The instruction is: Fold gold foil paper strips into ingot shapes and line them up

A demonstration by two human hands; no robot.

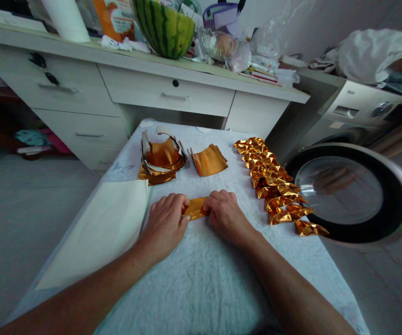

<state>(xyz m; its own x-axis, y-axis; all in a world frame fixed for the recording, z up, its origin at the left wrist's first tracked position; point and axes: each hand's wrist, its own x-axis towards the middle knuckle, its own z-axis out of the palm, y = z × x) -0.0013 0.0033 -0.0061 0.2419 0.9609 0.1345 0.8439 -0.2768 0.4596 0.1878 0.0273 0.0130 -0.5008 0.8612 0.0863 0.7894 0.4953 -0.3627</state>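
Left hand point(168, 218), right hand point(226, 215) pinching opposite ends of folded gold foil strip point(196, 208), mid-table point(194, 284). From strip: foil sheets point(210, 161) 12 o'clock; folded foil pieces point(272, 179) 2 o'clock.

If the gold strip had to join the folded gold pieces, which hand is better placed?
Probably the right hand: it already grips one end of the gold strip and is nearer the folded gold pieces. The left hand holds the far end.

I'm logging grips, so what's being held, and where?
A folded gold sheet, its left end in the left hand, right end in the right.
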